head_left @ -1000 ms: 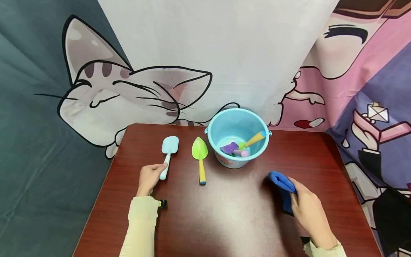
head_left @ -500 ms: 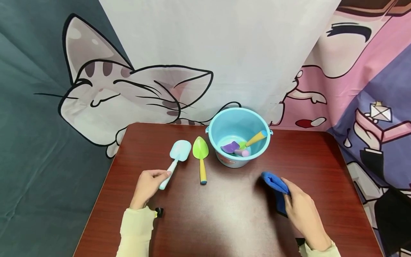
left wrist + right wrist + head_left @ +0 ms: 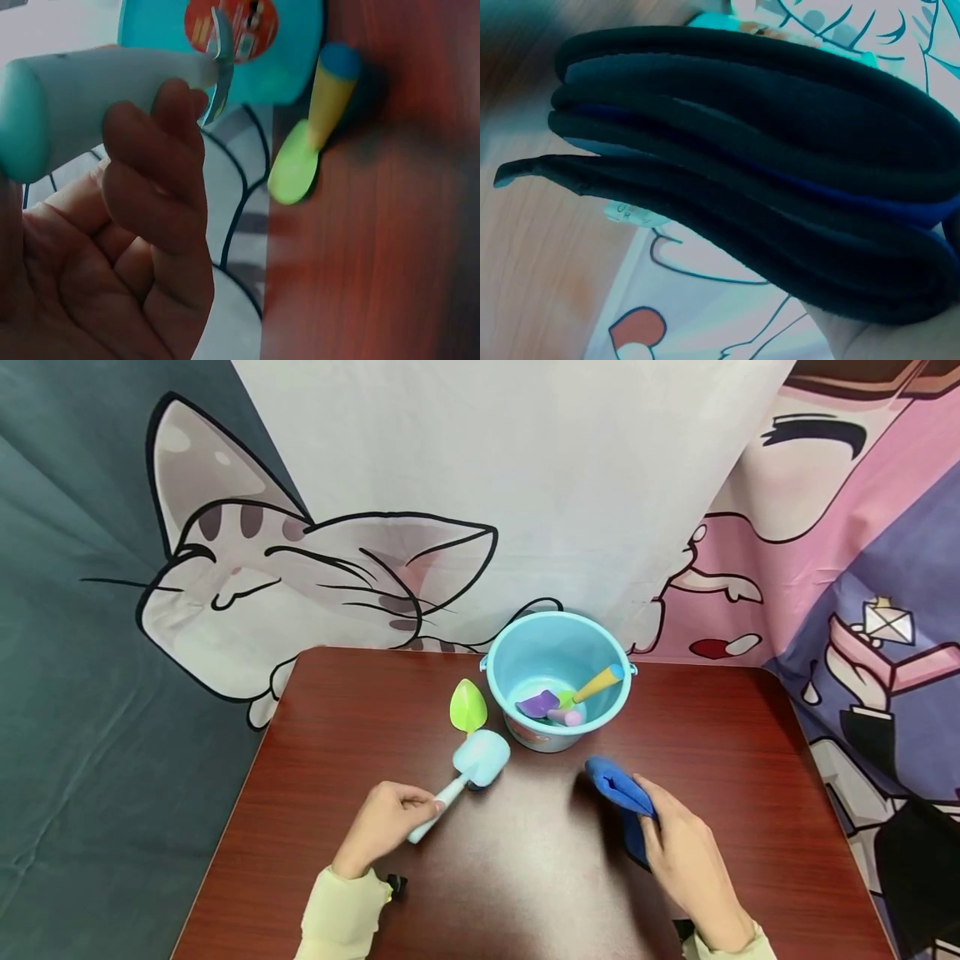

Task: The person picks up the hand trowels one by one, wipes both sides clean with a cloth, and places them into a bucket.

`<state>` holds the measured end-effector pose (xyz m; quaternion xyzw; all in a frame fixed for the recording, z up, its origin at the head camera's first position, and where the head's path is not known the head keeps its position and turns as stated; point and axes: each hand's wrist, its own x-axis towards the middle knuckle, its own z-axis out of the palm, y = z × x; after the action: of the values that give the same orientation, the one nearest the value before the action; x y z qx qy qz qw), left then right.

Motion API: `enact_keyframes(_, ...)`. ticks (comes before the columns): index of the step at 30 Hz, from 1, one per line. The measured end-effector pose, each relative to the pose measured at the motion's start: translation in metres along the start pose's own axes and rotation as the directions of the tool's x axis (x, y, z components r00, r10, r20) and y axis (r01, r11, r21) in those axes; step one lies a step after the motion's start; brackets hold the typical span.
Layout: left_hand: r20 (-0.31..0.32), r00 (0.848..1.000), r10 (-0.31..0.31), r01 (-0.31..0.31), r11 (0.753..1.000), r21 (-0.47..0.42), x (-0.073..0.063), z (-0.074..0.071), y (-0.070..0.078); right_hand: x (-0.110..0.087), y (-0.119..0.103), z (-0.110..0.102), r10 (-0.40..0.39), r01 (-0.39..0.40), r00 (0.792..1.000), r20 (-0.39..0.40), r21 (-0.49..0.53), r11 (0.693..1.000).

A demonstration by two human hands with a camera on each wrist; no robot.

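My left hand (image 3: 390, 818) pinches a light-blue toy shovel (image 3: 483, 758) by its handle. In the head view the shovel's blade overlaps the yellow handle of a green toy trowel (image 3: 468, 703) lying on the table. The left wrist view shows thumb and fingers at the shovel's pale handle (image 3: 112, 82), with the trowel (image 3: 295, 169) beyond. My right hand (image 3: 686, 852) grips a folded blue cloth (image 3: 617, 785). Its thick, dark-edged folds (image 3: 742, 135) fill much of the right wrist view.
A light-blue bucket (image 3: 551, 639) stands at the table's back edge. Inside lie a purple piece (image 3: 537, 703), a pink-ended piece (image 3: 567, 717) and a yellow-handled tool (image 3: 597, 683). A printed curtain (image 3: 525, 468) hangs behind the brown table (image 3: 337, 693).
My left hand has carried the shovel off its spot on the left, rightward and toward me, tilting its blade to the right. My right hand has drifted left with the cloth.
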<state>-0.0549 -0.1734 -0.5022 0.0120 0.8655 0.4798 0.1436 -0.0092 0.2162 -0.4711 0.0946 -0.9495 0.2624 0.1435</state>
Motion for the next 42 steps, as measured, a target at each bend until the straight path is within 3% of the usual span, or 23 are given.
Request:
enact_keyframes(5, 0.091, 0.994, 0.062, -0.063, 0.998, 0.009, -0.002, 0.019, 0.007, 0.0, -0.007, 0.003, -0.027, 0.027, 1.0, -0.007, 0.0, 1.0)
enact_keyframes(10, 0.158, 0.984, 0.083, -0.085, 0.996, 0.009, -0.002, 0.035, 0.013, 0.003, -0.016, 0.005, -0.039, 0.04, 0.999, -0.02, 0.0, 0.999)
enact_keyframes(21, 0.196, 0.974, 0.114, -0.104, 0.993, -0.061, 0.0, 0.062, 0.03, 0.012, -0.046, 0.017, -0.153, 0.154, 0.988, -0.021, 0.052, 0.987)
enact_keyframes(27, 0.222, 0.965, 0.143, -0.122, 0.987, -0.106, 0.003, 0.07, 0.038, 0.009, -0.061, 0.029, -0.219, 0.215, 0.973, 0.074, 0.068, 0.974)
enact_keyframes(35, 0.23, 0.95, 0.213, -0.202, 0.977, -0.069, 0.004, 0.071, 0.044, 0.004, -0.072, 0.043, -0.265, 0.267, 0.928, 0.264, 0.028, 0.963)
enact_keyframes(42, 0.244, 0.946, 0.211, -0.189, 0.976, -0.109, 0.004, 0.069, 0.043, 0.001, -0.069, 0.051, -0.281, 0.285, 0.921, 0.269, 0.026, 0.958)
